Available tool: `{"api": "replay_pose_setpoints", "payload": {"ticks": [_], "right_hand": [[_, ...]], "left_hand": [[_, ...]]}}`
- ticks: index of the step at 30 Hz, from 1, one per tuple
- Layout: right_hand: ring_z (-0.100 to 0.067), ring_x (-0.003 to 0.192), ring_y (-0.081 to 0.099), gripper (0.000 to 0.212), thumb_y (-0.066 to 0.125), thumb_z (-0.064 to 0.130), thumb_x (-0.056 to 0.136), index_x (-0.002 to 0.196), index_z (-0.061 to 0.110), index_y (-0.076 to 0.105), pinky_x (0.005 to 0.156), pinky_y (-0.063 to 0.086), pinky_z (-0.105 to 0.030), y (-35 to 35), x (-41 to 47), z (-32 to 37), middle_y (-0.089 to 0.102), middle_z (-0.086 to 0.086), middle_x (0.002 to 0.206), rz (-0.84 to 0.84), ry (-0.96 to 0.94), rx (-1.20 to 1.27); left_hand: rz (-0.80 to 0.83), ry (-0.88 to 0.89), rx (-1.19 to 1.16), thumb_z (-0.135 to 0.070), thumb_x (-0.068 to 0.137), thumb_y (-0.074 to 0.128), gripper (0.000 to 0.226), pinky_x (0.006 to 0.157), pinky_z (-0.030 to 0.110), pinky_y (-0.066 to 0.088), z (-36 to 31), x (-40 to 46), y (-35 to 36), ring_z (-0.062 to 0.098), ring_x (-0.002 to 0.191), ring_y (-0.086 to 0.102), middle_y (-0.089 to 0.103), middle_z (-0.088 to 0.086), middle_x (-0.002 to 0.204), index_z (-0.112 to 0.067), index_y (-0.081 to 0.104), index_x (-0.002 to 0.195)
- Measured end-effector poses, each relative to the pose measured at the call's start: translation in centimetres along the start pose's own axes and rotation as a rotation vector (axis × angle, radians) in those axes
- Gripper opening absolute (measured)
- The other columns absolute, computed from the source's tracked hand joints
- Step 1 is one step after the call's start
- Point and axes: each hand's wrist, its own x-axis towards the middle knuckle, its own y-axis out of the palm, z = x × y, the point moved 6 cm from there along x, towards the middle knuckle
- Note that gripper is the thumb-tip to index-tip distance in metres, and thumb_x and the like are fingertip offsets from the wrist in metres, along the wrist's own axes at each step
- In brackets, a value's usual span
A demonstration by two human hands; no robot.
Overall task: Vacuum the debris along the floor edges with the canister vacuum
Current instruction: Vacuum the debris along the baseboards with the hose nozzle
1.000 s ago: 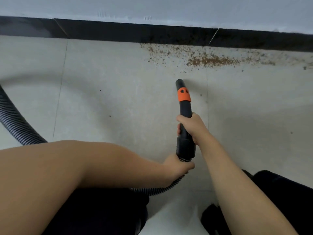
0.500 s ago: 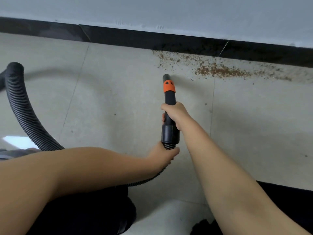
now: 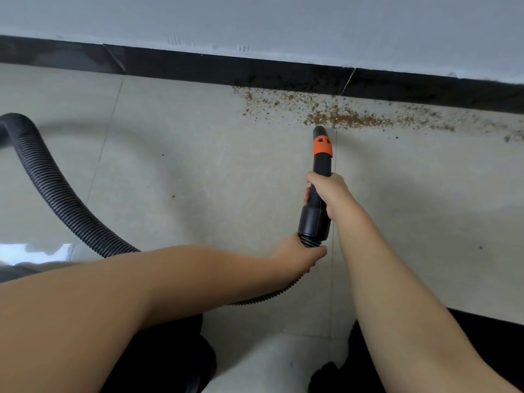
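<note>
Pale grey tiled floor, edged at twelve o'clock by a black skirting strip. Ribbed black plastic hose curving in from nine o'clock. Brown crumbly debris along the skirting at one o'clock. Black nozzle with orange collar, tip touching the debris. Right hand wrapped round the nozzle; left hand clasping the hose just behind.

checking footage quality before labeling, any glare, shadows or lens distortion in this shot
Head view: bright window-like glare on the floor tiles at the left edge; a soft shadow falls on the floor right of the nozzle; wide-angle bend curves the black baseboard; the forearms near the lens look oversized; the debris stays reasonably sharp.
</note>
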Motion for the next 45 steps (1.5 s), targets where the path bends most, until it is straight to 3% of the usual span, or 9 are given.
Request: {"api": "replay_pose_setpoints", "payload": {"ticks": [6, 11, 15, 21, 25, 33, 40, 45], "right_hand": [[-0.015, 0.035, 0.05, 0.012, 0.055, 0.006, 0.081, 0.086, 0.011, 0.046, 0.047, 0.046, -0.025, 5.3, -0.7, 0.6, 0.052, -0.005, 0.051, 0.156, -0.011, -0.087], [-0.017, 0.035, 0.05, 0.012, 0.054, 0.006, 0.08, 0.085, 0.011, 0.045, 0.05, 0.046, -0.027, 9.5, -0.6, 1.6, 0.052, -0.004, 0.049, 0.25, -0.037, -0.131], [-0.015, 0.035, 0.05, 0.012, 0.054, 0.006, 0.081, 0.084, 0.012, 0.044, 0.048, 0.046, -0.025, 11.1, -0.6, 2.0, 0.052, -0.005, 0.052, 0.305, -0.039, -0.14], [-0.015, 0.036, 0.049, 0.011, 0.054, 0.006, 0.082, 0.086, 0.012, 0.045, 0.049, 0.046, -0.025, 9.1, 0.1, 2.2, 0.052, -0.005, 0.054, 0.272, -0.029, -0.11], [-0.017, 0.037, 0.049, 0.011, 0.054, 0.007, 0.082, 0.085, 0.012, 0.045, 0.05, 0.047, -0.027, 6.4, 0.3, 1.5, 0.052, -0.005, 0.052, 0.201, -0.025, -0.074], [-0.017, 0.04, 0.048, 0.013, 0.055, 0.007, 0.082, 0.084, 0.014, 0.044, 0.051, 0.045, -0.029, 1.1, 0.9, 0.3, 0.051, -0.005, 0.053, 0.031, -0.003, 0.04], [-0.017, 0.038, 0.047, 0.013, 0.056, 0.004, 0.082, 0.083, 0.011, 0.044, 0.046, 0.045, -0.027, 3.3, 1.5, 1.6, 0.051, -0.005, 0.052, 0.11, -0.003, 0.043], [-0.016, 0.037, 0.049, 0.012, 0.055, 0.005, 0.08, 0.085, 0.01, 0.045, 0.049, 0.046, -0.027, 7.6, 1.4, 1.8, 0.051, -0.005, 0.052, 0.214, -0.034, -0.043]], "left_hand": [[-0.13, -0.025, -0.094, -0.015, 0.079, 0.059, 0.011, 0.054, 0.023, 0.047, 1.3, -1.0, -2.9, 0.013, 0.059, 0.052, 0.051, 0.0, 0.067, -0.018, 0.049, 0.082], [-0.26, -0.049, -0.093, -0.021, 0.08, 0.062, 0.019, 0.06, 0.026, 0.049, 1.4, -1.3, -6.1, 0.014, 0.06, 0.055, 0.057, 0.001, 0.069, -0.013, 0.056, 0.097], [-0.3, -0.059, -0.079, -0.019, 0.079, 0.06, 0.011, 0.066, 0.032, 0.051, 1.6, -1.4, -7.6, 0.019, 0.065, 0.055, 0.056, 0.001, 0.069, -0.017, 0.052, 0.086], [-0.249, -0.074, -0.067, -0.018, 0.079, 0.059, 0.015, 0.066, 0.031, 0.05, 0.6, -0.7, -6.2, 0.02, 0.066, 0.054, 0.055, 0.001, 0.069, -0.015, 0.053, 0.092], [-0.185, -0.068, -0.035, -0.018, 0.08, 0.059, 0.01, 0.057, 0.024, 0.045, 0.3, -0.6, -4.3, 0.016, 0.057, 0.05, 0.053, 0.0, 0.064, -0.019, 0.05, 0.083], [-0.048, -0.056, -0.014, -0.018, 0.078, 0.059, 0.013, 0.061, 0.028, 0.046, -0.4, 0.3, -0.9, 0.019, 0.064, 0.051, 0.052, 0.001, 0.068, -0.024, 0.049, 0.084], [-0.139, -0.084, -0.073, -0.018, 0.079, 0.059, 0.011, 0.053, 0.02, 0.043, -0.6, 0.3, -2.5, 0.013, 0.055, 0.048, 0.052, -0.002, 0.064, -0.024, 0.05, 0.078], [-0.238, -0.104, -0.133, -0.016, 0.081, 0.058, 0.01, 0.06, 0.024, 0.045, 0.1, -0.3, -4.7, 0.016, 0.061, 0.05, 0.053, 0.001, 0.068, -0.018, 0.051, 0.087]]}}
